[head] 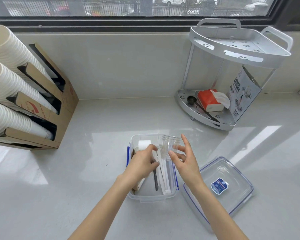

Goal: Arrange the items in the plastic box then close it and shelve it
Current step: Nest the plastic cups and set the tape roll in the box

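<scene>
The clear plastic box with blue clips stands open on the counter in front of me. Inside it are a white roll, a black utensil, white wrapped straws and wooden sticks along the left wall. My left hand reaches into the box, its fingers pinched on the upper ends of the straws. My right hand holds a clear lidless jar between thumb and fingers at the box's far right corner, index finger raised. The box's clear lid lies upside down to the right.
A two-tier white corner shelf stands at the back right; its lower tier holds a red tissue pack, a black scoop and a printed card. A cardboard holder with paper cup stacks fills the left. A window sill runs behind.
</scene>
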`<state>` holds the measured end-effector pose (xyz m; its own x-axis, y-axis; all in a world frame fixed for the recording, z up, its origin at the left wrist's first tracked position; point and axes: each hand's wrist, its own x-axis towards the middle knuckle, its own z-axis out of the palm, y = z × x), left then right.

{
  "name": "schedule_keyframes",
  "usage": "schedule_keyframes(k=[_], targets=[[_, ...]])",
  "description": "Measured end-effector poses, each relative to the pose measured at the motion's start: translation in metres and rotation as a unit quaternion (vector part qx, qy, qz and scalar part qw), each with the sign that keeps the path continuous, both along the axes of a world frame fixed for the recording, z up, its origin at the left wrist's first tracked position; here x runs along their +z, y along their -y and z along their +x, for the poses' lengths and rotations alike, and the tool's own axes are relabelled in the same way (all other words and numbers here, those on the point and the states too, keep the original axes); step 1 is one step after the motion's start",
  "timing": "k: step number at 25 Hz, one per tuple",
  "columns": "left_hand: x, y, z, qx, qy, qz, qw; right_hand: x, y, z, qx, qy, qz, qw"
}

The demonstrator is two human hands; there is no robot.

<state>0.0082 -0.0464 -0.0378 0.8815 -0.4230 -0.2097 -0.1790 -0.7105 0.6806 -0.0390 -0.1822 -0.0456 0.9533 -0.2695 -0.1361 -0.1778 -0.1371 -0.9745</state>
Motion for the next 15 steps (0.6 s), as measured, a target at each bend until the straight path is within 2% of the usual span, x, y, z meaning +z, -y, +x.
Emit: schedule_keyframes(k=[6,10,12,15], targets=[[-0.013,0.014,0.010,0.085,-0.046,-0.021,0.995,0.003,0.009,0.003,-0.019,0.008,0.006,1.000],[-0.026,0.024,0.006,0.128,-0.121,-0.067,0.982,0.000,0.009,0.006,-0.014,0.002,0.005,1.000],[-0.028,0.024,0.003,0.111,-0.120,-0.043,0.986,-0.002,0.009,0.008,-0.011,-0.004,0.002,1.000],[-0.030,0.016,0.001,0.052,-0.071,0.046,0.995,-0.005,0.007,0.009,-0.006,-0.012,0.002,1.000]])
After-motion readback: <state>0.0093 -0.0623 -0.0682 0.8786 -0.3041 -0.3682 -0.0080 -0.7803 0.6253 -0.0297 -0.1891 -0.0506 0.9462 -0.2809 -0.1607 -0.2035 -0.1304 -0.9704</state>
